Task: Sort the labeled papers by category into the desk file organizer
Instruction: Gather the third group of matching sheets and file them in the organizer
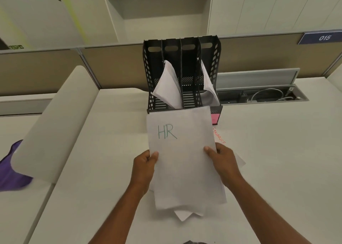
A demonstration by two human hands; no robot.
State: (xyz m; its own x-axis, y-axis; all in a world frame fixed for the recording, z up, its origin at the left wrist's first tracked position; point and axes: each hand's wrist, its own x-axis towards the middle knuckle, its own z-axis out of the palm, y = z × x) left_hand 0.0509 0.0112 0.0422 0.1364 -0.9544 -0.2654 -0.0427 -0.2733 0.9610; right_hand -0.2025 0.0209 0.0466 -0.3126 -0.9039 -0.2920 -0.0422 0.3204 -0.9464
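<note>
The place was an office, at a cubicle desk. A white desk (277,151) ran up to low tan partition panels (114,66) with metal trim, the kind that divide workstations. On the far right panel hung a blue plate (323,38) numbered 015. Beyond the panels stood pale cabinets and an open shelf unit (159,5). A hatch (259,94) in the desk at the right lay open, showing cables inside. A black file organizer (182,73) with four slots stood against the partition, papers leaning in two of them, and a sheet lettered HR (181,151) was held in front of it.
</note>
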